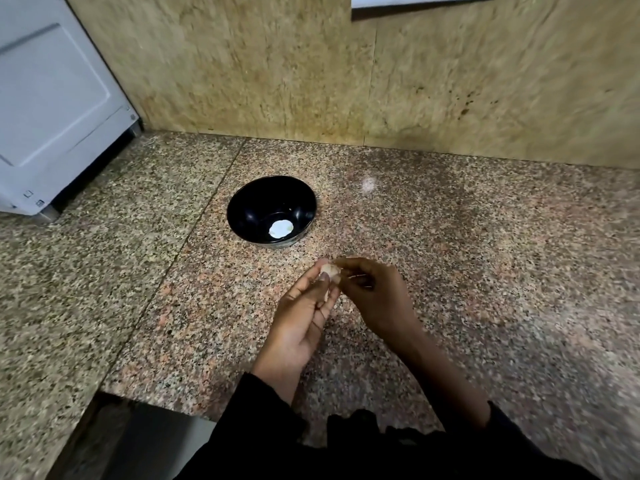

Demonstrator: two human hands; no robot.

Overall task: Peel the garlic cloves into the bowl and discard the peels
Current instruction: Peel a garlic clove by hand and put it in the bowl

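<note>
1. Nearest: dark sleeves (pixel 346 445) at the bottom edge, both forearms reaching fwd over the granite desk (pixel 485 271).
2. Left hand (pixel 301 317), palm up, thumb & fingertips pinching a garlic clove (pixel 329 271). Prob. held that way to keep the clove steady and turn it w/ the skin side exposed.
3. Right hand (pixel 374 289) meets it from the other side, fingers curled, tips pinching at the clove's top. Looks like it's picking at the skin; whether a peel is already lifted, can't tell (too small, blurred).
4. Clove is held above the desk, just in front of the bowl, so a short reach drops it in once bare.
5. Black bowl (pixel 272 211) sits upright on the desk, beyond the hands; white object (pixel 281 228) at its bottom, maybe a peeled clove, not sure.
6. Far: tan stone wall (pixel 346 71); white appliance (pixel 52 105) at far left. No bin or peel pile in view.
</note>
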